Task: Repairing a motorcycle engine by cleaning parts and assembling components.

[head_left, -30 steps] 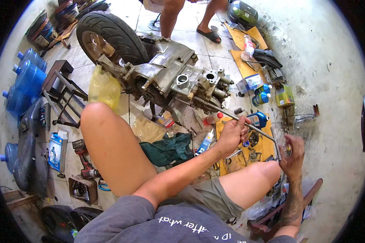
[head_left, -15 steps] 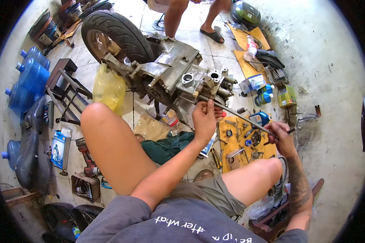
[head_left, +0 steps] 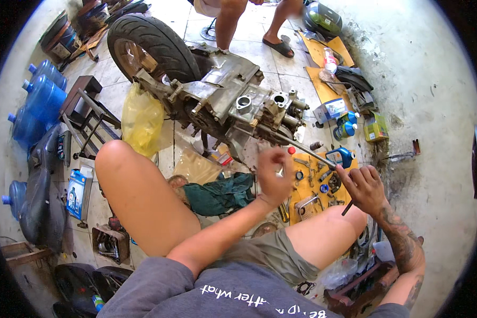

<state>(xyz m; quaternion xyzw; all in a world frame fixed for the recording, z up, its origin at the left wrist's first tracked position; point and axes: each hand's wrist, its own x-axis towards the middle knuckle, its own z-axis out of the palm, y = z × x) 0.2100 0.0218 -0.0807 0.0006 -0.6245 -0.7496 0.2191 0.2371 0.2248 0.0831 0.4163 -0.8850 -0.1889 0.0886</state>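
A long T-handle wrench runs from the cylinder head end of an engine toward my right hand. My right hand is closed around its handle, and one dark end of the crossbar pokes out below the fingers. How the far tip sits on the engine is hard to make out. My left hand is off the shaft, blurred by motion, with thumb and fingers curved apart around a gap and nothing visible in it. Close by its fingertips is a small red ball-shaped thing.
Loose engine parts lie on yellow cardboard beside my knee. A dark green cloth is between my legs. The engine carries a wheel; a yellow plastic bag is next to it. Blue bottles stand right. Another person's foot is beyond.
My left hand has left the wrench shaft and dropped toward me. My right hand has moved lower and turned, and the crossbar has turned with it.
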